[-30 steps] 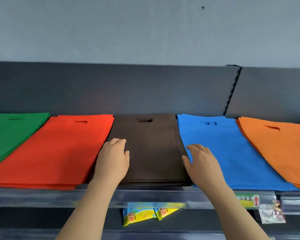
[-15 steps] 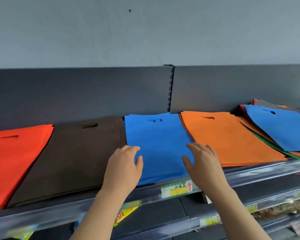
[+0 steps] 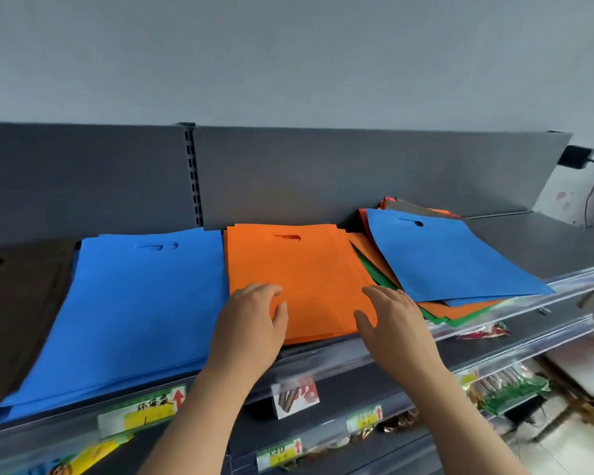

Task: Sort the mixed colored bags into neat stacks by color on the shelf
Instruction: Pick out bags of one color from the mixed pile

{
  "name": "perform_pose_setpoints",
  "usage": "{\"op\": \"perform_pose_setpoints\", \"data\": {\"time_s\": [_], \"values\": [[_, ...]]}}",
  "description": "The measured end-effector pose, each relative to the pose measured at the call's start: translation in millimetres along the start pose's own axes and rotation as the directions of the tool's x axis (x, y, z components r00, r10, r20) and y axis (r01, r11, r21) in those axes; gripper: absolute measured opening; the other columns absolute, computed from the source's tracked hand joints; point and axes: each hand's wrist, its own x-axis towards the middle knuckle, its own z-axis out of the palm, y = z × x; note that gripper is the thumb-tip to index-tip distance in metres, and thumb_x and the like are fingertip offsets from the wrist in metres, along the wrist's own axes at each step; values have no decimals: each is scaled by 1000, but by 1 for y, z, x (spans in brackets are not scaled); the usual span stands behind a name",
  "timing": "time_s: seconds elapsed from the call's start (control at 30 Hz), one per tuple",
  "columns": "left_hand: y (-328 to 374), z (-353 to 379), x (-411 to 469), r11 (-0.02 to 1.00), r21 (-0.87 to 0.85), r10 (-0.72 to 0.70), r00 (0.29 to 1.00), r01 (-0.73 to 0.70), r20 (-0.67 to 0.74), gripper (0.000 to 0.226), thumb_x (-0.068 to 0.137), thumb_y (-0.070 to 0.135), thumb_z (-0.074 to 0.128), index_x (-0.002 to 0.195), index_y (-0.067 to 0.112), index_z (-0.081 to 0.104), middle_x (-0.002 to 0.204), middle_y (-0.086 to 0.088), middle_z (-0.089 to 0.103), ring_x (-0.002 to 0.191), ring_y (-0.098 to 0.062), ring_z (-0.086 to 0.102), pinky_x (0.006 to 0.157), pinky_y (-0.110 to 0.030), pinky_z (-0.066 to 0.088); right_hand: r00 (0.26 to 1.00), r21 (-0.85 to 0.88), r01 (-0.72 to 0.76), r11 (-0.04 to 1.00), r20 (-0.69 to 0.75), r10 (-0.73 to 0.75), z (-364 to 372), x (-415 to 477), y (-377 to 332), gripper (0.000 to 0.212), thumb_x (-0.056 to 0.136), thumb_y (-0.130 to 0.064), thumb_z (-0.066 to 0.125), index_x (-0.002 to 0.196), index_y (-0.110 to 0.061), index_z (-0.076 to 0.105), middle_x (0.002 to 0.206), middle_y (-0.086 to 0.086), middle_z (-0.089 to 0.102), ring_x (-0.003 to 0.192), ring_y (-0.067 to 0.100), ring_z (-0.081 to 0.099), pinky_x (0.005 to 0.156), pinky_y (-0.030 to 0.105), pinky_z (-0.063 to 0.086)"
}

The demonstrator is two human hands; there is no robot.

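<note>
On the top shelf (image 3: 323, 358) lie flat stacks of bags: brown (image 3: 18, 303) at the far left, blue (image 3: 134, 303), then orange (image 3: 306, 269). Right of those sits a mixed pile (image 3: 436, 303) topped by a blue bag (image 3: 443, 255), with orange, green, red and brown bags showing beneath. My left hand (image 3: 251, 323) hovers with relaxed fingers over the orange stack's front left corner. My right hand (image 3: 395, 320) is spread over its front right corner, beside the mixed pile. Neither hand holds anything.
A dark back panel (image 3: 323, 173) rises behind the bags, with a slotted upright (image 3: 194, 173). Price tags (image 3: 141, 411) line the shelf's front rail. Lower shelves hold packaged snacks (image 3: 501, 385). A black adapter (image 3: 575, 156) with a cable hangs on the wall at the right.
The view has swung right from the brown stack past the blue one. Both hands moved right with it and now sit over the orange stack. The mixed pile has come fully into view.
</note>
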Motion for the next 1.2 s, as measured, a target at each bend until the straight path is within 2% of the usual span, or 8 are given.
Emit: {"op": "perform_pose_setpoints", "data": {"time_s": [0.27, 0.63, 0.77, 0.83, 0.9, 0.97, 1.1, 1.2], "values": [[52, 61, 43, 997, -30, 71, 995, -69, 66, 32, 96, 28, 48, 125, 20, 59, 123, 7, 60, 114, -11, 53, 95, -27, 45, 996, -19, -88, 996, -24, 88, -14, 26, 71, 27, 92, -26, 54, 113, -9, 60, 113, 3, 64, 107, 24, 54, 95, 31, 40], [105, 140, 103, 991, -80, 120, 965, -104, 234, 35, 96, 27, 48, 129, 18, 56, 125, 3, 59, 116, -13, 52, 92, -24, 45, 976, -104, -216, 971, -22, 215, -34, 75, 162, 46, 97, -36, 45, 136, -13, 46, 141, 0, 48, 131, 19, 39, 112, 30, 24], [120, 168, 116, 997, -70, 7, 930, 21, 368, 41, 96, 28, 50, 135, 15, 48, 127, -2, 59, 112, -17, 57, 89, -30, 50, 955, -154, -284, 947, 43, 293, -35, 93, 211, 43, 98, -39, 42, 130, -11, 49, 132, 3, 52, 125, 23, 44, 108, 33, 29], [128, 181, 122, 990, -78, -71, 900, 115, 430, 45, 96, 27, 51, 138, 13, 43, 128, -3, 58, 111, -19, 57, 91, -32, 49, 945, -161, -302, 940, 80, 317, -31, 101, 234, 32, 97, -40, 41, 106, -13, 55, 108, 2, 57, 109, 24, 51, 95, 31, 36], [135, 191, 128, 970, -134, -123, 885, 203, 449, 27, 97, 25, 50, 123, 21, 49, 114, -1, 59, 100, -19, 57, 90, -33, 49, 942, -152, -298, 942, 110, 316, -26, 104, 248, 33, 96, -43, 40, 84, -14, 50, 89, -1, 52, 92, 22, 53, 79, 28, 36], [140, 199, 134, 933, -217, -178, 890, 288, 420, 11, 96, 23, 53, 103, 24, 45, 101, 4, 53, 87, -17, 55, 78, -32, 49, 958, -125, -249, 961, 116, 263, -22, 102, 255, 34, 95, -43, 41, 87, -13, 55, 91, -2, 56, 90, 21, 53, 75, 29, 38], [140, 207, 142, 784, -422, -332, 882, 456, 335, 25, 88, 16, 65, 109, 5, 57, 101, -3, 65, 77, -27, 62, 58, -31, 46, 983, 60, -125, 990, 140, 115, -26, 96, 258, 33, 96, -36, 45, 108, -11, 62, 111, -1, 63, 106, 19, 55, 88, 32, 46], [144, 208, 142, 715, -506, -358, 875, 482, 327, 17, 86, 10, 67, 101, 11, 61, 97, -2, 68, 81, -24, 67, 71, -42, 57, 978, 99, -200, 975, 87, 192, -35, 102, 280, 32, 96, -35, 45, 110, -12, 61, 112, 0, 62, 109, 23, 55, 92, 35, 45]]}}
